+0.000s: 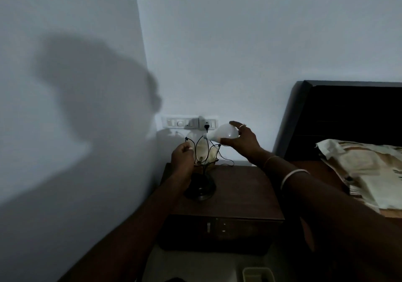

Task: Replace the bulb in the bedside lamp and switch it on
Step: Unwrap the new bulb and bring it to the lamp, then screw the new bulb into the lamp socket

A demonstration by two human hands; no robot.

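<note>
— Nearest, a dark wooden bedside table (239, 194), drawer front toward the viewer. Safe enough?

— Mostly. Standing at its far left corner, the bedside lamp (201, 168), round black base and thin wire petals. Easy to tip if pushed sideways.

— Steadied?

— Gripped by the left hand (182, 157), fingers closed on the left wire petal. A hard squeeze likely to bend that wire.

— And the LED bulb (219, 134)?

— Held in the air just right of the lamp top, white dome cupped in the right hand (241, 139), screw cap pointing left toward the petals. Not yet in the socket.

— Risks there?

— Cap catching on a wire tip on the way in. Crooked entry and a crossed thread. Smooth dome slipping from a loose cupped hold, then dropping onto the tabletop.

— Socket visible?

— Hidden among the petals in dim light; hard to aim by eye.

— Farther back?

— Black cord (224, 159) trailing behind the lamp, up to a plug in the wall switchboard (189, 123). Cannot tell whether live; fingers near the socket contacts best avoided.
</note>
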